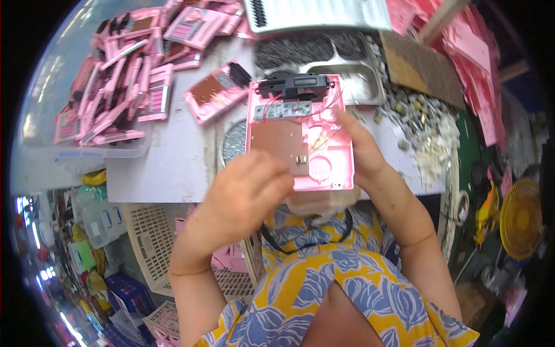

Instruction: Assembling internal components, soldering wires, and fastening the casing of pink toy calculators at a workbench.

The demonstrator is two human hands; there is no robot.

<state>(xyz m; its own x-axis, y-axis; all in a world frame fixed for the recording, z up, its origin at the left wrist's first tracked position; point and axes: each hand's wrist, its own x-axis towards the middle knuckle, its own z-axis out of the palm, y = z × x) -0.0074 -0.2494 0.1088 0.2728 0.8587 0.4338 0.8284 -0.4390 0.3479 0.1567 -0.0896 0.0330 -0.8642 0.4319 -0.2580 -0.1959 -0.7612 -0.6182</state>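
An open pink plastic housing is held upright in front of me, its inside showing. A brown circuit board lies in its left half, below a grey metal strip and a black mechanism at the top. Thin red wires run across the inside. My right hand grips the housing by its right edge. Over the lower left of the board is my left hand, its fingers curled together and slightly blurred; anything between them is hidden.
Many pink housings crowd a clear bin at the left; another pink housing lies nearer. Behind are metal trays with dark screws. Small metal and white parts are heaped at the right, beside cardboard.
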